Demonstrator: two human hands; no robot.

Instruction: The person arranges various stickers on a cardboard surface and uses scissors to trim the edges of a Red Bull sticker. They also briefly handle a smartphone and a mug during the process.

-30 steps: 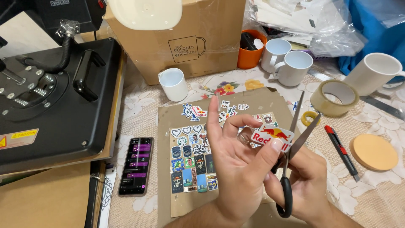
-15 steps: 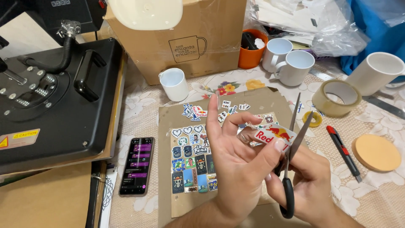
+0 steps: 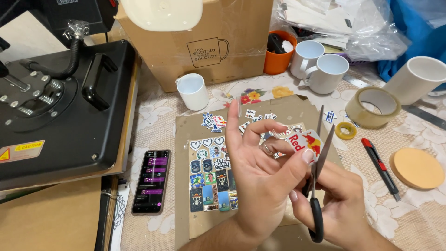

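Note:
My left hand (image 3: 262, 174) pinches a small printed sticker cutout (image 3: 304, 141), white with red and yellow, between thumb and fingers. My right hand (image 3: 337, 204) grips black-handled scissors (image 3: 318, 162), blades parted around the cutout's right edge. Both hands hover over a brown cardboard sheet (image 3: 188, 128) covered with several small cut stickers (image 3: 211, 179).
A black heat press (image 3: 55, 102) fills the left. A phone (image 3: 152, 181) lies beside the cardboard. White mugs (image 3: 193, 90), (image 3: 327, 72), (image 3: 413, 79), an orange cup (image 3: 278, 53), a cardboard box (image 3: 209, 42), tape rolls (image 3: 373, 107), (image 3: 346, 130), a red utility knife (image 3: 381, 167) and a cork coaster (image 3: 416, 168) surround.
The scissors and cutout have shifted slightly; the blades now sit closer around the sticker's right edge. My left fingers have turned the cutout a little.

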